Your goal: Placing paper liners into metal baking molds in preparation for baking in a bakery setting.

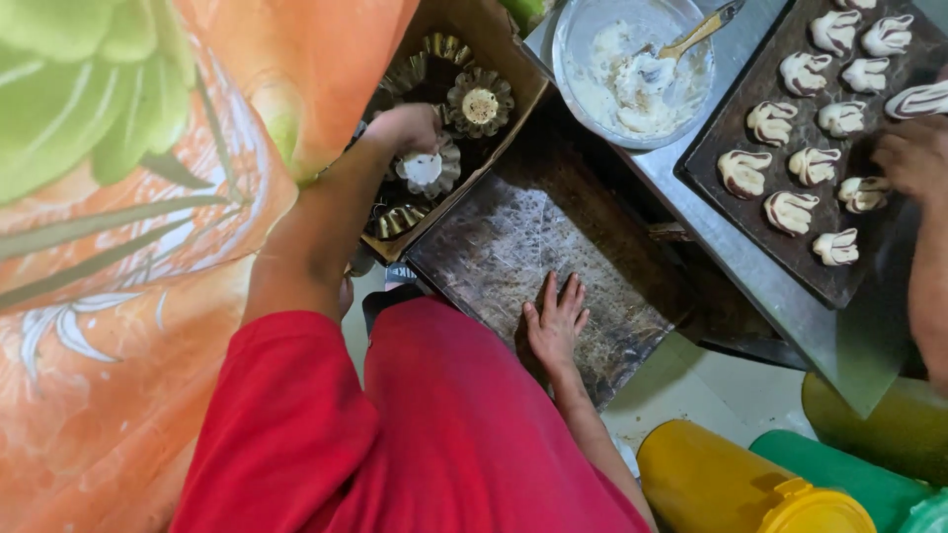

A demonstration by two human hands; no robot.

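Under the left hand (410,128), whose fingers close around a fluted tin mould (427,170) holding pale dough inside the cardboard box (513,94), more moulds lie just beyond, while the right hand (555,321) rests flat, fingers spread and released, on the empty baking tray (513,237) nearer the body.

Fluted moulds (480,102) in box (513,94), empty tray (553,266) right of it, bowl (632,69) behind, pastry tray (760,237) far right
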